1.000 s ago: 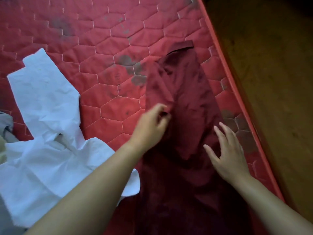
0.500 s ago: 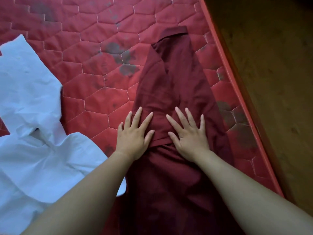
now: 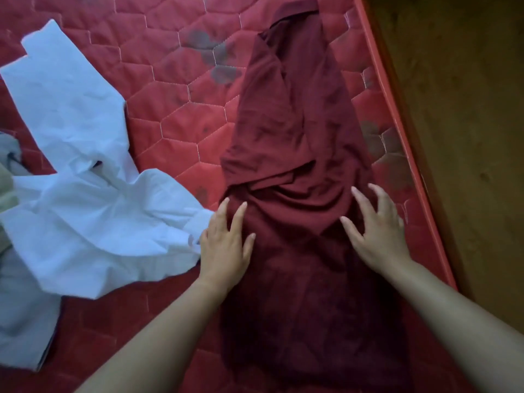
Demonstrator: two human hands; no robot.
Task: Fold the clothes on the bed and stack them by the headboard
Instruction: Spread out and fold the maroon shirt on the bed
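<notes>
A maroon collared shirt (image 3: pixel 297 131) lies lengthwise along the right side of the red quilted mattress (image 3: pixel 158 89), collar at the far end, its sides folded in to a narrow strip. My left hand (image 3: pixel 226 245) rests flat on the shirt's left edge with fingers straight. On the right part of the shirt, my right hand (image 3: pixel 377 228) lies with fingers spread and slightly bent. Between the hands the cloth is bunched into wrinkles. A crumpled white shirt (image 3: pixel 85 177) lies unfolded to the left, its edge touching my left hand.
Grey and beige garments (image 3: pixel 8 157) peek in at the left edge. The mattress's right edge (image 3: pixel 402 131) runs diagonally beside a brown wooden floor (image 3: pixel 465 109). Dark stains mark the mattress near the shirt.
Both hands slid apart and toward me along the maroon shirt, from side by side at its middle to its left and right parts. The cloth between them has wrinkled.
</notes>
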